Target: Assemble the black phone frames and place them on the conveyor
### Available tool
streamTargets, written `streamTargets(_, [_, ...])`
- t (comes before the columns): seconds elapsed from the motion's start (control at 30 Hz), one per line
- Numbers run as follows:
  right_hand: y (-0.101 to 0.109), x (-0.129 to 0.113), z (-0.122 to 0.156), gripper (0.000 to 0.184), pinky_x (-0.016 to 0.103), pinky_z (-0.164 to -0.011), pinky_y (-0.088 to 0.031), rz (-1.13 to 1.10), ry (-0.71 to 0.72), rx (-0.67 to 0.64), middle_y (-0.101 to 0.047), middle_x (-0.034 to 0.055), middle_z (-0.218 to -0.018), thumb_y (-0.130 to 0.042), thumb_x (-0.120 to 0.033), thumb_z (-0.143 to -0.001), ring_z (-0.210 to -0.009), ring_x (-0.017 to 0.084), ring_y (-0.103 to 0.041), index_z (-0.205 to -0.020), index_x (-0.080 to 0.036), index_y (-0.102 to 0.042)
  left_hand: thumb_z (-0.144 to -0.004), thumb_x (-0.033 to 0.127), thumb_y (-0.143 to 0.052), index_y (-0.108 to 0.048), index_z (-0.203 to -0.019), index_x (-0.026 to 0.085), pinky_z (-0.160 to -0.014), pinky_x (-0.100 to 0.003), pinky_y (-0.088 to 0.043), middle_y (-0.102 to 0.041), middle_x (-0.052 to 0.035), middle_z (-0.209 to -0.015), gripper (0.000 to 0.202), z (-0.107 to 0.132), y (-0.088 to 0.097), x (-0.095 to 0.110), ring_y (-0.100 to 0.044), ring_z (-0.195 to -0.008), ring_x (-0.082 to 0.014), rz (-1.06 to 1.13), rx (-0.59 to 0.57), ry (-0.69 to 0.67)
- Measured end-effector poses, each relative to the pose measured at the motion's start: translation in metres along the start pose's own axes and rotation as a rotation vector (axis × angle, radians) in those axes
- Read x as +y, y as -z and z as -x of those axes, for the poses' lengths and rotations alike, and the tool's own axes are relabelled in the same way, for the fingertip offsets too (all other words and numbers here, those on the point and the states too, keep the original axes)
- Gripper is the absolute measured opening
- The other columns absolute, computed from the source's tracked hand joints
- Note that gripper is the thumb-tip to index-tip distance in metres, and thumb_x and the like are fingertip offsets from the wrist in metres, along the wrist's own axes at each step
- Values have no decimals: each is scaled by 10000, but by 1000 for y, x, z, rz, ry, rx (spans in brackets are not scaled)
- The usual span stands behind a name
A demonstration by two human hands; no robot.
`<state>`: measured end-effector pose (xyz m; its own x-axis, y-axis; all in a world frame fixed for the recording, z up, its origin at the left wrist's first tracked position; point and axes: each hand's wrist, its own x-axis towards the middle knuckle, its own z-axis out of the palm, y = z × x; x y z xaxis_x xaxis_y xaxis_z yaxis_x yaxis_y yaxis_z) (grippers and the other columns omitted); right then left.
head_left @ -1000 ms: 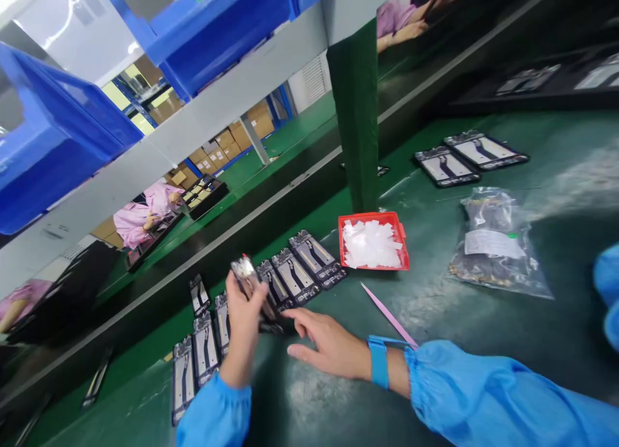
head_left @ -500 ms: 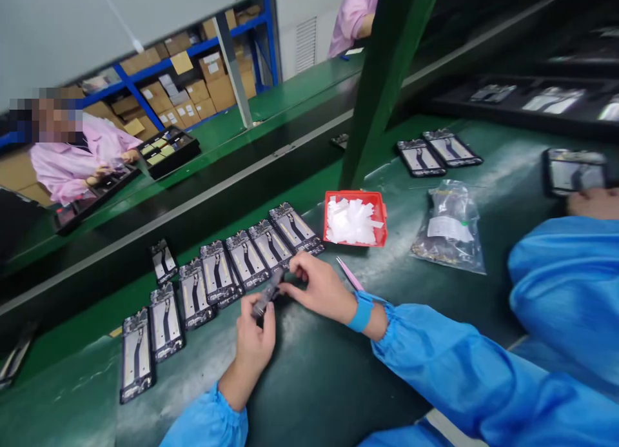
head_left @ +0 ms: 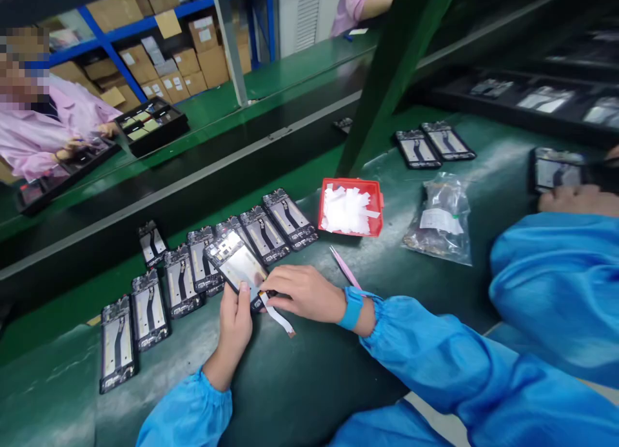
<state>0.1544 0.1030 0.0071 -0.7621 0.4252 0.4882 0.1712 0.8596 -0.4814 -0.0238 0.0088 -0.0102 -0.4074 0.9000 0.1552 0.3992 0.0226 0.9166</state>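
My left hand (head_left: 235, 324) is closed around the lower left side of an opened phone (head_left: 238, 258), thumb on top. The phone is tilted, with a shiny plate and a board at its far end. From its near end hangs a white flex cable (head_left: 276, 315) with a brownish tip. My right hand (head_left: 304, 292), wearing a blue wristband, has its fingers together on that end, at the root of the cable; its fingertips are partly hidden. Behind lies a row of opened phones (head_left: 182, 280) with black ribbons. Tweezers (head_left: 345, 268) with pink handles lie beside my right wrist.
A red bin (head_left: 377, 224) holds white strips. Right of it are a clear bag (head_left: 442, 221) of parts and two opened phones (head_left: 418, 149). A co-worker's hand (head_left: 580, 198) touches another phone at far right. A green post (head_left: 382, 105) rises behind the bin.
The phone, edge-on before, now lies face up in my left hand, its white cable showing. My right hand has come onto its near end. The whole view has shifted slightly.
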Motion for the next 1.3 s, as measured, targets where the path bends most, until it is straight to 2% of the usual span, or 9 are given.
streamTargets(0.3, [-4, 2, -5, 70, 279, -790, -486, 15, 5, -20, -678, 47, -958, -621, -218, -1015, -873, 174, -615, -966, -185, -657, -1002, 534, -504, -645, -1033, 170, -758, -325, -540, -724, -65, -907, 392, 0, 2, 2, -687, -818, -225, -83, -75, -9])
streamTargets(0.43, [15, 1, -11, 90, 274, -762, -464, -15, -9, -35, -666, 27, -878, -622, -181, -992, -819, 166, -602, -903, -193, -633, -985, 537, -534, -655, -1045, 169, -837, -354, -549, -735, -82, -955, 392, -2, 0, -1, -699, -909, -249, -64, -52, -4])
streamTargets(0.57, [76, 29, -5, 77, 244, -664, -465, -94, -331, 309, -641, -4, -798, -596, -161, -958, -704, 138, -592, -892, -198, -586, -938, 553, -616, -662, -1139, 180, -1012, -415, -510, -743, -108, -1092, 426, -4, -1, -7, -689, -1093, -289, 23, 23, 35])
streamTargets(0.7, [122, 64, 10, 89, 317, -694, -519, 245, -638, 595, -646, 26, -788, -601, -119, -875, -697, 187, -606, -919, -193, -620, -898, 562, -674, -674, -1150, 196, -1083, -459, -476, -750, -102, -1097, 444, -7, -2, -15, -687, -1111, -307, 98, 40, 104])
streamTargets(0.83, [90, 45, 4, 441, 475, -928, -520, 450, -391, 472, -643, 186, -1224, -599, -67, -846, -1086, 306, -616, -1278, -148, -617, -883, 541, -706, -659, -1233, 217, -1131, -426, -447, -738, -86, -1177, 479, -6, -4, -11, -654, -1203, -286, 230, 82, 152])
streamTargets(0.97, [29, -8, -11, 346, 340, -953, -492, 37, 184, 25, -679, 88, -1250, -578, -153, -952, -1164, 198, -613, -1295, -193, -578, -846, 481, -738, -673, -1237, 260, -1005, -364, -552, -750, -49, -1127, 454, -1, -4, 5, -684, -1135, -249, 540, -12, 276])
streamTargets(1.1, [8, -17, -8, 154, 308, -856, -484, -140, 30, 68, -718, 26, -949, -480, -125, -969, -867, 155, -655, -1085, -200, -547, -825, 548, -699, -718, -1089, 211, -783, -358, -628, -750, -68, -1038, 429, -7, 1, 18, -713, -907, -238, 787, -48, 351])
streamTargets(1.2, [12, -5, -2, 234, 353, -809, -480, -148, -66, 92, -673, 14, -854, -487, -163, -899, -739, 189, -614, -1130, -193, -471, -775, 415, -812, -702, -1033, 207, -711, -247, -613, -730, -23, -983, 349, -15, 4, 21, -689, -837, -167, 674, 61, 383])
streamTargets(1.3, [16, 0, 1, 158, 367, -740, -464, -131, -105, 163, -616, 14, -795, -436, -198, -900, -665, 208, -543, -1057, -204, -452, -766, 365, -844, -656, -1180, 238, -631, -201, -609, -693, -23, -1062, 472, -16, 5, 20, -673, -848, -153, 534, -17, 390])
